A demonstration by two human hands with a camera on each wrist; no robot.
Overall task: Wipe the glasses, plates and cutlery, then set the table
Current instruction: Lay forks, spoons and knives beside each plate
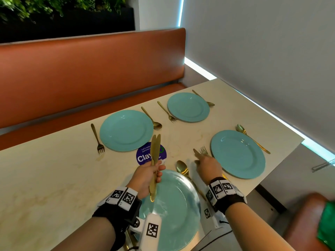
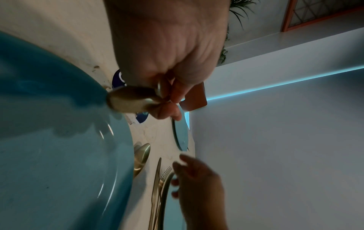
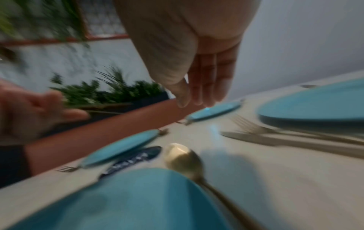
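Over the near teal plate (image 1: 174, 211) my left hand (image 1: 157, 171) grips two gold knives (image 1: 155, 151) by their handles, blades pointing up; the left wrist view shows the handle ends (image 2: 130, 101) sticking out of the fist. My right hand (image 1: 198, 157) is open with straight fingers (image 3: 206, 87), just above a gold knife (image 3: 275, 140) and fork (image 1: 204, 151) lying left of the right teal plate (image 1: 237, 154). It holds nothing. A gold spoon (image 1: 182, 168) lies between the two hands, beside the near plate.
Two more teal plates (image 1: 126, 130) (image 1: 188, 107) stand at the far side, each with a fork and a spoon. A purple round sticker (image 1: 145, 156) marks the table's middle. An orange bench (image 1: 90, 69) runs behind; a grey wall (image 1: 262, 51) bounds the right. A green cloth (image 1: 326, 223) lies lower right.
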